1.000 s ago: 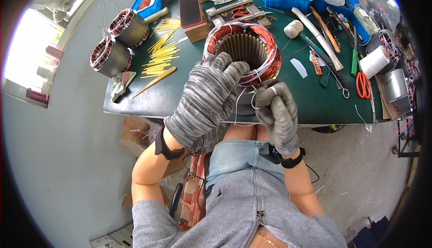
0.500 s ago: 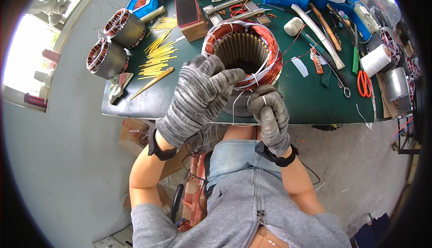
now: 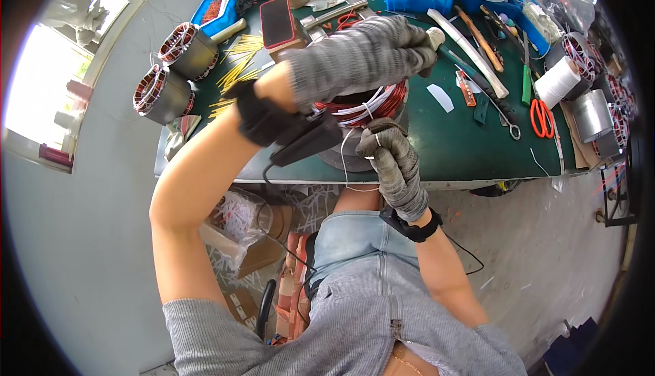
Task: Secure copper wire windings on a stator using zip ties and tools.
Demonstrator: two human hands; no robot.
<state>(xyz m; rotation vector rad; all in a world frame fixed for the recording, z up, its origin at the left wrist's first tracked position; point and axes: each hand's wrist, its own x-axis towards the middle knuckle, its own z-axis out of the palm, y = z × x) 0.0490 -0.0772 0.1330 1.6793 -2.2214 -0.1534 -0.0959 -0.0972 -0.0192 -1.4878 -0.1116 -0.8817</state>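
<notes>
A motor stator stands at the table's front edge, its ring of red and white wire windings [image 3: 374,107] partly hidden under my left arm. My left hand [image 3: 368,52], in a grey striped glove, stretches over it to the right. Its fingertips are at a white rounded head [image 3: 436,38], seemingly a mallet's; blur hides whether they grip it. My right hand [image 3: 392,164], gloved too, is closed in front of the windings. A thin white cord [image 3: 344,160] hangs in a loop from the stator, and a bit of it shows between the right fingers.
Two more stators [image 3: 162,93] stand at the left by yellow sticks [image 3: 235,72]. A red-edged phone [image 3: 277,23] leans on a block behind. At right lie red-handled scissors [image 3: 542,118], a white rod [image 3: 471,52], a cutter knife [image 3: 465,88] and a thread spool [image 3: 558,81].
My left hand has left the near side of the windings and swung across to the right, up to the white head. My right hand stays closed close to the stator's front.
</notes>
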